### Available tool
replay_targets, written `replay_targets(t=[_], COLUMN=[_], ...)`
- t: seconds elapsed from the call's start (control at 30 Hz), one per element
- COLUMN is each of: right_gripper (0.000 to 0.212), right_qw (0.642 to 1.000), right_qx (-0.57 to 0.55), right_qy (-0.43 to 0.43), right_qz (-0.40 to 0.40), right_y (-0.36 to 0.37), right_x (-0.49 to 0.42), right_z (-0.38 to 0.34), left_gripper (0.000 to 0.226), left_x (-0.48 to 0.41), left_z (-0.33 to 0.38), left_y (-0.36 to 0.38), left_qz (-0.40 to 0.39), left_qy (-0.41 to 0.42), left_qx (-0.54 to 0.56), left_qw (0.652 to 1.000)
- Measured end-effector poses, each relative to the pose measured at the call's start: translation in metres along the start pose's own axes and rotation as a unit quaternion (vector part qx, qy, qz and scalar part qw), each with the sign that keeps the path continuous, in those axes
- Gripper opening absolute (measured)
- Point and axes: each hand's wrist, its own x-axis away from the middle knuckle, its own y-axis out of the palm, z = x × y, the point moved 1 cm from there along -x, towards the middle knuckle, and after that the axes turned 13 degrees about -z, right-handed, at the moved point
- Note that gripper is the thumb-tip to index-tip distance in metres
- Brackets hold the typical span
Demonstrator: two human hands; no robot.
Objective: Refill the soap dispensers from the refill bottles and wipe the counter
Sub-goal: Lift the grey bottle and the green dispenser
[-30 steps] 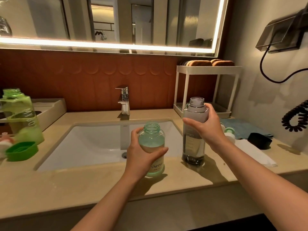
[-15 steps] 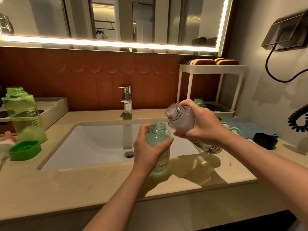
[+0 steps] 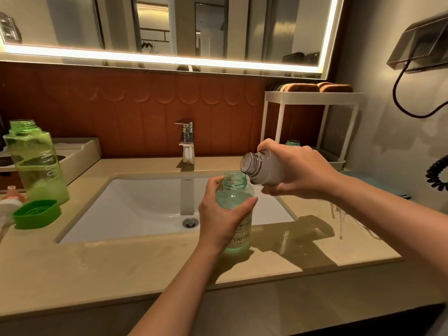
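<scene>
My left hand (image 3: 219, 218) grips a small teal soap dispenser bottle (image 3: 236, 197) marked YAPING, uncapped, standing on the counter (image 3: 121, 270) at the sink's front edge. My right hand (image 3: 298, 174) holds a clear refill bottle (image 3: 263, 168) tipped nearly sideways, its open mouth just above and right of the dispenser's neck. Whitish liquid fills the tilted bottle up to the neck. The rest of the refill bottle is hidden behind my hand.
A tall green bottle (image 3: 36, 163) without its lid stands far left, with a green cap (image 3: 36, 213) lying beside it. The sink basin (image 3: 145, 204) and faucet (image 3: 186, 141) are in the middle. A white shelf rack (image 3: 312, 95) and a teal cloth (image 3: 373, 183) are at right.
My right hand has lifted the clear refill bottle off the counter and tipped it sideways over the teal dispenser. My left hand has kept hold of the dispenser.
</scene>
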Motion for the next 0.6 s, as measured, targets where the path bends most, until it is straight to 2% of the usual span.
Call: replay_targets(t=[0.6], right_gripper=[0.072], right_qw=[0.985], right_qx=[0.174], right_qy=[-0.004], right_qz=[-0.004], right_y=[-0.012], right_x=[-0.011], right_z=[-0.004], left_gripper=[0.05], left_x=[0.001], left_z=[0.002], left_y=[0.0], left_qz=[-0.001], left_qy=[0.009], left_qx=[0.01], left_qw=[1.0])
